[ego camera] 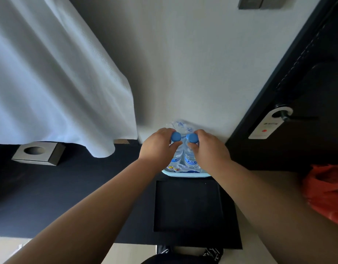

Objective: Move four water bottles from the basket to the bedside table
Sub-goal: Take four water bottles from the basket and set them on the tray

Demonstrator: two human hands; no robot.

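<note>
Left hand (158, 144) clamped round neck of left water bottle (176, 149) | right hand (208, 147) likewise on right water bottle (190, 155) | both upright in light-blue basket (185, 175) under my hands | I judge them full, heavyish, thin-walled, slick: hold below caps.

basket (185, 174): mostly behind my hands, only its near rim shows.
red bag (324, 195): cut off at 3 o'clock.
door hanger (267, 126) text: too small to read.
</note>
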